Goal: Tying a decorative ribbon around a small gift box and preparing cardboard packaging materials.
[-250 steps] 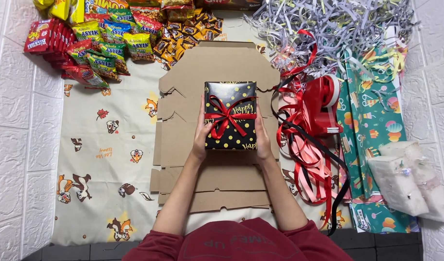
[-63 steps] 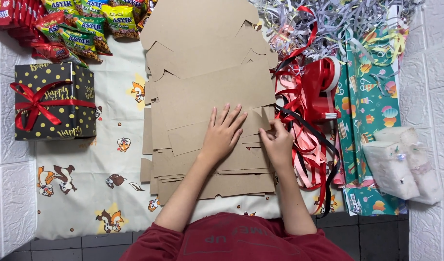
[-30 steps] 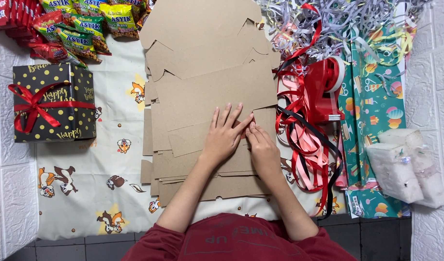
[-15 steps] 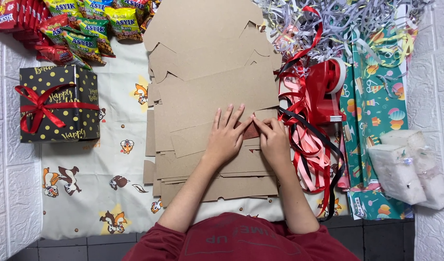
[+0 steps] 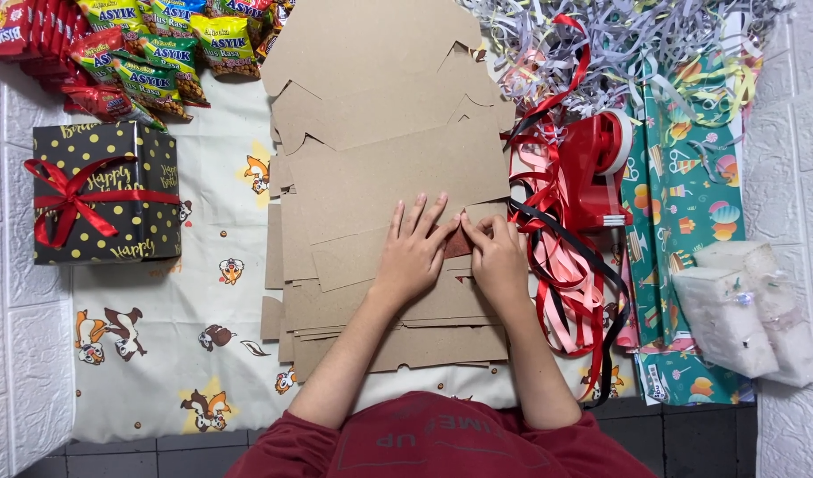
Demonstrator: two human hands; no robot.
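The left hand (image 5: 413,255) lies flat on the stack of brown cardboard sheets (image 5: 380,168), palm down, its grip wide open with the fingers spread and pressing on the top sheets. The right hand (image 5: 498,258) rests just beside it, fingers curled together, its fingertips (image 5: 474,228) pinching at a small reddish-brown scrap (image 5: 460,244) that shows between the two hands, in a gap in the cardboard. How firmly that grip closes on the scrap cannot be told, since the fingers cover most of it.

The cardboard stack lies in the middle of a cream cloth with cartoon squirrels (image 5: 167,354), which covers the floor; the sheets are fanned out, reaching from the far edge of the cloth down to the person's red sleeves (image 5: 433,443) at the near edge.

At the left edge of the cloth sits a black gift box with gold dots (image 5: 105,195), tied with a red ribbon bow (image 5: 61,202), well apart from the hands. Snack packets (image 5: 150,53) are heaped in the far left corner. Just to the right of the right hand lies a tangle of red, pink and black ribbons (image 5: 566,274), with a red tape dispenser (image 5: 597,173) on it. Shredded grey paper (image 5: 601,35) fills the far right corner, green patterned wrapping paper (image 5: 681,212) runs along the right edge, and a white wrapped bundle (image 5: 743,310) lies on it.
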